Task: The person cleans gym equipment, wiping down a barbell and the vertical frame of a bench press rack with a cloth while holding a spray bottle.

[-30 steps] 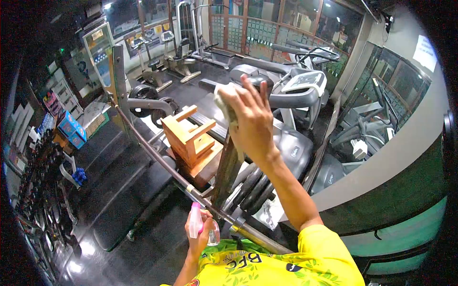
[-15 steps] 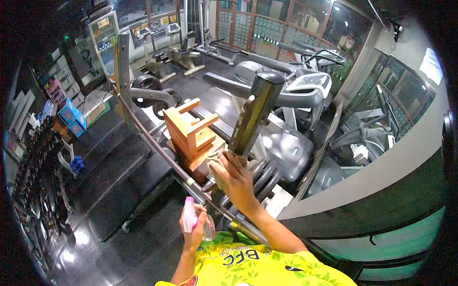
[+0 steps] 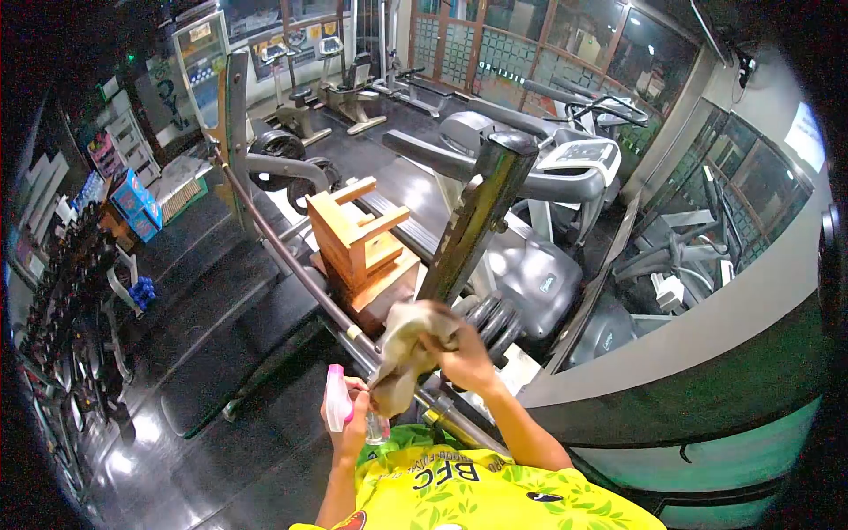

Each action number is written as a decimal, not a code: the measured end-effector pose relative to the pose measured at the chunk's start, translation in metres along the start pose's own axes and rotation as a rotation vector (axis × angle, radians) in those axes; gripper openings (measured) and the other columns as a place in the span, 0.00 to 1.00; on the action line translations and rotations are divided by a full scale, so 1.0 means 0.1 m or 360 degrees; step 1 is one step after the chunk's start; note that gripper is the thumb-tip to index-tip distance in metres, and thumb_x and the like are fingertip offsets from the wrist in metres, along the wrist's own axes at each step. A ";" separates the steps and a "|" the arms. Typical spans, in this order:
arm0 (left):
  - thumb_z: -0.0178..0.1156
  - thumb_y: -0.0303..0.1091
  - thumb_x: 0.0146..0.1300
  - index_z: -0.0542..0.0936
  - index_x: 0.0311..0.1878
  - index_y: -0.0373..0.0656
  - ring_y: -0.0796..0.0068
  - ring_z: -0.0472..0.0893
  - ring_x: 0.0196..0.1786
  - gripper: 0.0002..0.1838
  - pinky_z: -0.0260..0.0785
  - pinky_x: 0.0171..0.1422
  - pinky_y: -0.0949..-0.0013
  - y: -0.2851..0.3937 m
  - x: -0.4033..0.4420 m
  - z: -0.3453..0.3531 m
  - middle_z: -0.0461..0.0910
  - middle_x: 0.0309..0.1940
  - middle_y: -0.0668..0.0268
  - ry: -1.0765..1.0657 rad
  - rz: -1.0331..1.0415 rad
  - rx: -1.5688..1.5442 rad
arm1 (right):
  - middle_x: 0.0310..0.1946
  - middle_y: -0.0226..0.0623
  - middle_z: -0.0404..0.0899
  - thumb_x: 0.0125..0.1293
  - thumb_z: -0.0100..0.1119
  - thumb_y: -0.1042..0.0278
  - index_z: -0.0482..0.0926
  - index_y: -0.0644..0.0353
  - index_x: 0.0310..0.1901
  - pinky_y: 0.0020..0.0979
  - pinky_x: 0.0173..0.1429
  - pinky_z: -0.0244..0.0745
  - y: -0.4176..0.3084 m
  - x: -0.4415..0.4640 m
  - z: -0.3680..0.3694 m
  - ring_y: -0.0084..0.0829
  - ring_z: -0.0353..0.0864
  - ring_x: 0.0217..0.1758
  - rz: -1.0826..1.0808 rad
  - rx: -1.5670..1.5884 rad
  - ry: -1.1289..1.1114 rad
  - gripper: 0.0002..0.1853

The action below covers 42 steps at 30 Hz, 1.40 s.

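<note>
My left hand point(image 3: 353, 426) is wrapped round a spray bottle with a pink and white trigger head point(image 3: 336, 399); its clear body is partly hidden by the hand. With my right hand point(image 3: 468, 360) I grip a beige cloth point(image 3: 403, 349), which hangs loosely down and to the left, blurred by motion. Just behind the cloth rises the dark upright post point(image 3: 477, 221) of a weight rack. A long barbell point(image 3: 291, 265) runs diagonally across the rack and passes beneath the cloth near my body.
Behind the barbell stands a wooden stool-like frame point(image 3: 358, 243). Weight plates point(image 3: 496, 320) sit beside the post. A padded bench point(image 3: 247, 353) lies to the left, with a dumbbell rack point(image 3: 75, 327) further out. Beyond the post is a treadmill point(image 3: 539, 274); a mirror point(image 3: 707, 212) covers the right wall.
The cloth, earlier bunched against the post, now hangs spread out lower and to the left. My right hand has shifted slightly right and down; the spray bottle has moved a little left.
</note>
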<state>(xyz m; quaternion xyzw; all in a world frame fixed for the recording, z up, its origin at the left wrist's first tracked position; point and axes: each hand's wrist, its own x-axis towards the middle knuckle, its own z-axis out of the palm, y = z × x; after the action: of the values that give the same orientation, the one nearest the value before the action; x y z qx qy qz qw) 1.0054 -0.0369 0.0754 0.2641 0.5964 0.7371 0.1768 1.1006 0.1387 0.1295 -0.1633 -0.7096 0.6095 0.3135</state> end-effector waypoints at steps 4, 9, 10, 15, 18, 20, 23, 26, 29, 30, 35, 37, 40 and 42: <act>0.56 0.24 0.61 0.72 0.38 0.39 0.81 0.75 0.26 0.05 0.69 0.34 0.75 -0.01 0.00 0.00 0.73 0.28 0.68 -0.0074 -0.0073 -0.0126 | 0.55 0.44 0.72 0.58 0.57 0.78 0.70 0.65 0.56 0.33 0.64 0.61 -0.69 0.25 -0.36 0.35 0.70 0.59 -0.0932 -0.0538 0.0872 0.22; 0.56 0.23 0.61 0.72 0.39 0.39 0.81 0.75 0.26 0.05 0.70 0.34 0.75 -0.04 0.02 0.11 0.73 0.28 0.68 -0.0080 -0.0134 -0.0313 | 0.51 0.47 0.73 0.48 0.59 0.80 0.72 0.60 0.54 0.40 0.64 0.61 -1.28 1.21 -0.82 0.45 0.70 0.57 -0.1594 -0.1278 0.1003 0.27; 0.56 0.23 0.60 0.72 0.39 0.38 0.81 0.76 0.26 0.05 0.70 0.34 0.74 -0.04 0.02 0.14 0.73 0.28 0.68 -0.0104 -0.0160 -0.0308 | 0.48 0.45 0.74 0.45 0.59 0.78 0.75 0.54 0.51 0.42 0.61 0.65 -1.28 1.33 -0.77 0.46 0.72 0.55 -0.1161 -0.1490 0.0841 0.26; 0.57 0.24 0.60 0.72 0.39 0.38 0.81 0.76 0.25 0.06 0.71 0.33 0.74 -0.11 0.03 0.17 0.73 0.28 0.68 -0.0217 -0.0180 -0.0265 | 0.38 0.46 0.79 0.54 0.56 0.75 0.77 0.56 0.45 0.32 0.52 0.71 -1.40 1.63 -0.91 0.44 0.78 0.47 -0.0623 -0.1489 0.0718 0.15; 0.57 0.24 0.60 0.72 0.39 0.38 0.81 0.76 0.25 0.06 0.71 0.33 0.73 -0.13 0.05 0.17 0.73 0.29 0.68 -0.0215 -0.0182 -0.0269 | 0.38 0.43 0.80 0.56 0.52 0.75 0.77 0.59 0.46 0.29 0.52 0.70 -1.38 1.78 -1.33 0.34 0.79 0.45 -0.0494 -0.1183 0.0370 0.14; 0.56 0.24 0.60 0.72 0.40 0.38 0.81 0.76 0.26 0.06 0.70 0.34 0.73 -0.21 0.05 0.14 0.73 0.29 0.68 -0.0197 -0.0198 -0.0273 | 0.40 0.36 0.81 0.59 0.50 0.75 0.77 0.60 0.47 0.26 0.52 0.69 -1.18 1.90 -1.58 0.26 0.77 0.44 -0.0493 -0.1079 0.0294 0.14; 0.55 0.26 0.63 0.66 0.42 0.40 0.78 0.75 0.24 0.08 0.70 0.33 0.72 -0.27 0.07 0.10 0.70 0.32 0.66 -0.0319 -0.0138 -0.0134 | 0.43 0.31 0.80 0.59 0.53 0.73 0.78 0.58 0.48 0.25 0.53 0.68 -1.16 1.75 -1.65 0.24 0.76 0.45 -0.0149 -0.0766 0.0370 0.14; 0.54 0.26 0.63 0.67 0.42 0.40 0.79 0.75 0.24 0.07 0.70 0.33 0.73 -0.22 0.09 0.08 0.70 0.32 0.66 -0.0312 -0.0154 -0.0157 | 0.39 0.29 0.78 0.59 0.54 0.69 0.76 0.60 0.50 0.25 0.45 0.69 -0.67 1.69 -1.89 0.23 0.74 0.39 0.0190 -0.0887 0.0228 0.16; 0.54 0.26 0.63 0.67 0.42 0.40 0.79 0.74 0.25 0.07 0.70 0.33 0.73 -0.22 0.12 0.05 0.70 0.31 0.66 -0.0285 -0.0152 -0.0137 | 0.38 0.29 0.76 0.59 0.56 0.67 0.74 0.60 0.51 0.24 0.42 0.68 -0.58 1.58 -1.84 0.22 0.72 0.36 -0.0057 -0.0510 0.0914 0.17; 0.54 0.26 0.63 0.67 0.42 0.40 0.80 0.74 0.25 0.07 0.69 0.33 0.73 -0.21 0.13 0.04 0.70 0.31 0.66 -0.0303 -0.0141 -0.0105 | 0.41 0.31 0.76 0.61 0.53 0.69 0.74 0.59 0.52 0.25 0.44 0.69 -0.57 1.59 -1.81 0.21 0.73 0.39 -0.0410 -0.0339 0.1097 0.16; 0.54 0.25 0.62 0.67 0.42 0.39 0.80 0.74 0.25 0.08 0.69 0.33 0.74 -0.15 0.14 0.05 0.70 0.30 0.67 -0.0288 -0.0151 -0.0044 | 0.45 0.38 0.77 0.60 0.53 0.78 0.73 0.62 0.51 0.27 0.54 0.68 -1.19 1.43 -1.26 0.26 0.75 0.46 -0.1200 -0.1150 0.0296 0.16; 0.56 0.23 0.60 0.70 0.43 0.38 0.81 0.76 0.27 0.09 0.71 0.35 0.73 -0.14 0.14 0.06 0.74 0.33 0.66 -0.0269 -0.0201 -0.0226 | 0.45 0.39 0.77 0.60 0.55 0.78 0.75 0.59 0.49 0.30 0.57 0.67 -1.28 1.43 -1.17 0.33 0.75 0.50 -0.1254 -0.1297 0.0186 0.15; 0.56 0.23 0.60 0.70 0.43 0.38 0.80 0.76 0.28 0.09 0.71 0.35 0.73 -0.14 0.13 0.09 0.74 0.33 0.65 -0.0323 -0.0253 -0.0242 | 0.44 0.40 0.78 0.62 0.54 0.75 0.75 0.56 0.48 0.33 0.57 0.68 -1.27 1.41 -1.20 0.37 0.76 0.50 -0.1083 -0.1103 0.0183 0.12; 0.56 0.22 0.60 0.70 0.43 0.38 0.80 0.76 0.27 0.09 0.71 0.35 0.73 -0.14 0.11 0.08 0.74 0.33 0.65 -0.0339 -0.0241 -0.0235 | 0.43 0.39 0.78 0.63 0.54 0.74 0.75 0.56 0.48 0.32 0.56 0.68 -1.26 1.41 -1.24 0.36 0.77 0.49 -0.1064 -0.1060 0.0198 0.12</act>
<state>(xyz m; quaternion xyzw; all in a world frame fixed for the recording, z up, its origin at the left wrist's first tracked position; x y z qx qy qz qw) 1.0010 -0.0209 0.0648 0.2813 0.5367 0.7313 0.3130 1.0933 0.2944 0.2934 -0.0539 -0.8599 0.2035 0.4650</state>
